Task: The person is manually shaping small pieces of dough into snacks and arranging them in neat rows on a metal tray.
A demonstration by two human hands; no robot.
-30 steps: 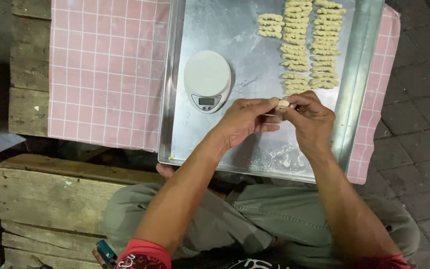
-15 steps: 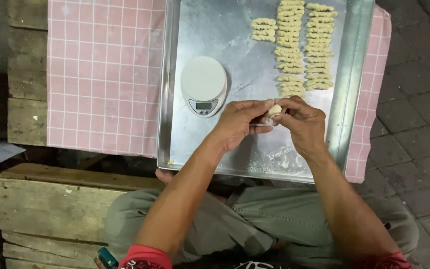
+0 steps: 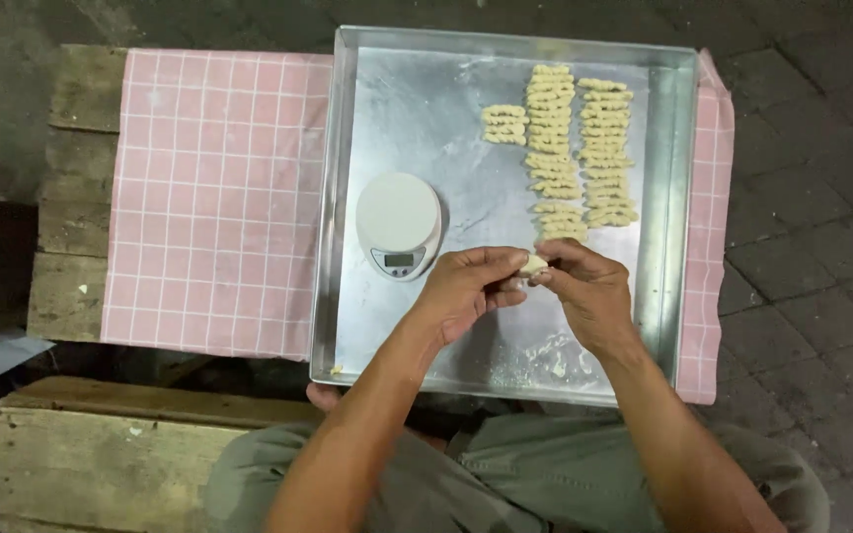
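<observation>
Since the earlier frame my hands have drifted slightly toward the tray's near edge, fingertips meeting as before. My left hand and right hand both pinch one small dough piece, held above the metal tray. A round white scale sits just left of my hands; rows of shaped dough pieces lie beyond, over a pink checked cloth.

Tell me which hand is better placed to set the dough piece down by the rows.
Right, probably. The right hand pinches the dough piece just below the dough rows; the left hand sits nearer the scale.
</observation>
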